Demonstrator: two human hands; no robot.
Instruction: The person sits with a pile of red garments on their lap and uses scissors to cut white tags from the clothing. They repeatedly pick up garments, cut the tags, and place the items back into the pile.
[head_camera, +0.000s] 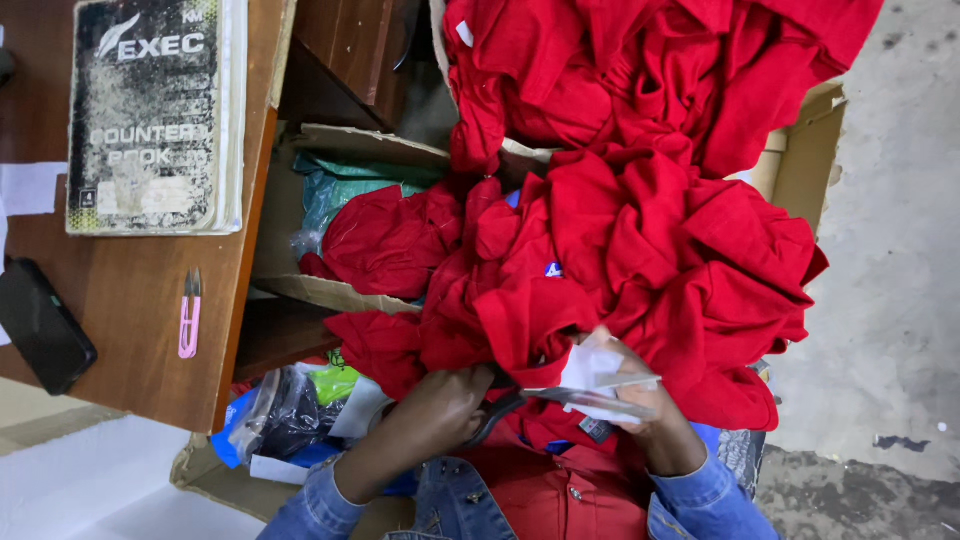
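A big heap of red garments (640, 230) lies over my lap and spills out of a cardboard box (800, 150). My left hand (445, 405) is closed around the dark loop handle of what looks like scissors (500, 412), whose thin grey blades point right. My right hand (645, 415) pinches a white tag (592, 365) and a bit of clear film at the edge of the red cloth, where the blades meet it. Both forearms are in blue denim sleeves. The cloth hides most of my right hand's fingers.
To the left is a wooden desk (130, 300) with a worn black book (150, 110), pink thread snips (189, 315) and a black phone (40, 325). Below it an open box (330, 290) holds red cloth and plastic bags (290, 410). Grey concrete floor (890, 300) lies to the right.
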